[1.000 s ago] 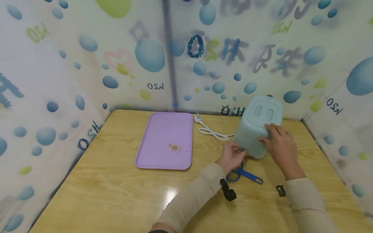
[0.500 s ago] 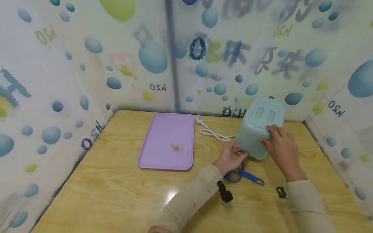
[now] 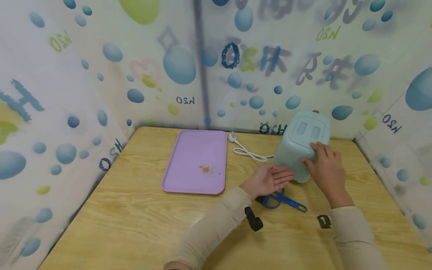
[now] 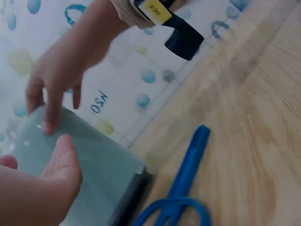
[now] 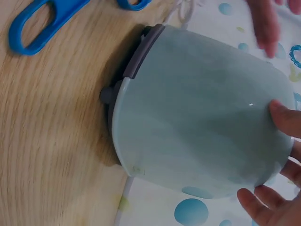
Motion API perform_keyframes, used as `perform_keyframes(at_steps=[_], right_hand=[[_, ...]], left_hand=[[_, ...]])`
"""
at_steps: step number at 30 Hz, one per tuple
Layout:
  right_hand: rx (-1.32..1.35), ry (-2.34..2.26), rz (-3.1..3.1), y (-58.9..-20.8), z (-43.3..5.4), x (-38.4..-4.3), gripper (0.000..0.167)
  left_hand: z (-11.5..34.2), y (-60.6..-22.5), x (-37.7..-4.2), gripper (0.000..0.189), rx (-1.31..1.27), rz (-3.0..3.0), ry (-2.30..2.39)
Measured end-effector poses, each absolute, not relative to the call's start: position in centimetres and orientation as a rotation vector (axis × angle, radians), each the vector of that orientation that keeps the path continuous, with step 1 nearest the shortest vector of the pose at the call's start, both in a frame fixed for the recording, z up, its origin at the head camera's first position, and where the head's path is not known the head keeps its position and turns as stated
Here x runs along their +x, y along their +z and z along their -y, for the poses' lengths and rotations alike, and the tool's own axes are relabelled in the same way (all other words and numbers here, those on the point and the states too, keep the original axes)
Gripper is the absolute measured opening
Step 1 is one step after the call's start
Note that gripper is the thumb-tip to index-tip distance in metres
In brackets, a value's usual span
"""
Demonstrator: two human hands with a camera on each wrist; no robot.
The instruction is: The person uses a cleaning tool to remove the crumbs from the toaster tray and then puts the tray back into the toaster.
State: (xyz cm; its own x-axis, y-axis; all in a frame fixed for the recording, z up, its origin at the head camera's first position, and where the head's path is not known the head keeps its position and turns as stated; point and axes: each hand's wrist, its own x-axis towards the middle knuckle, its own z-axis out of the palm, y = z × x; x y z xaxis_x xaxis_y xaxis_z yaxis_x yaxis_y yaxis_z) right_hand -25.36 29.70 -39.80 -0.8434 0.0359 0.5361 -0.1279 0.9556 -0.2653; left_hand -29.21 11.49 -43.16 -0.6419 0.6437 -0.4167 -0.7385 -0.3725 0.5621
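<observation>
A pale green toaster (image 3: 293,153) with two slots in its top leans at an angle at the table's back right. My right hand (image 3: 327,170) grips its upper near edge, thumb on the end wall and fingers over the top. Low in front of that wall, my left hand (image 3: 268,180) is spread palm up with straight fingers, overlapping the toaster in the head view. The right wrist view shows the toaster's dark base and a small foot (image 5: 107,95) near the wood. Blue-handled scissors (image 3: 293,204) lie just in front, partly hidden by my left hand.
Left of the toaster, a white power cord (image 3: 249,153) lies looped, its plug (image 3: 233,138) toward the back wall. A purple tray (image 3: 195,150) with brown crumbs (image 3: 206,169) on it sits at the back left. Patterned walls close off the table's back and sides.
My left hand has let go of the toaster's lower edge and opened, shifting slightly left. My right hand keeps its grip, and the toaster's tilt looks much the same.
</observation>
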Motion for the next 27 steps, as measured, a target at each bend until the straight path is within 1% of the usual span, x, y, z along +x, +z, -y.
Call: perform_keyframes(at_steps=[5,9,12,16,18,22,27], right_hand=[[0.090,0.535,2.574,-39.0,-30.1,-25.9,0.058],[0.040,0.668,2.620,-38.2,-30.1,-26.2,0.057],[0.020,0.766,2.597,-37.9,-29.4,-26.1,0.053],[0.122,0.892,2.456,-37.5,-27.7,-26.1,0.045],[0.180,0.946,2.415,-37.2,-26.8,-26.1,0.044],[0.235,1.008,2.464,-36.6,-25.1,-26.3,0.048],[0.310,0.991,2.531,-36.9,-23.5,-27.0,0.057]], left_hand=[[-9.9,-40.3,-29.3,0.047,0.005,-1.045,1.997],[-8.5,-38.8,-29.4,0.047,0.039,-1.076,2.022],[-7.4,-38.1,-29.3,0.047,0.060,-1.100,2.045],[-6.0,-37.5,-29.2,0.047,0.097,-1.138,2.074],[-5.4,-37.3,-29.3,0.047,0.112,-1.178,2.089],[-4.1,-36.8,-29.6,0.047,0.135,-1.314,2.133],[-2.5,-36.3,-29.9,0.042,0.174,-1.565,2.192]])
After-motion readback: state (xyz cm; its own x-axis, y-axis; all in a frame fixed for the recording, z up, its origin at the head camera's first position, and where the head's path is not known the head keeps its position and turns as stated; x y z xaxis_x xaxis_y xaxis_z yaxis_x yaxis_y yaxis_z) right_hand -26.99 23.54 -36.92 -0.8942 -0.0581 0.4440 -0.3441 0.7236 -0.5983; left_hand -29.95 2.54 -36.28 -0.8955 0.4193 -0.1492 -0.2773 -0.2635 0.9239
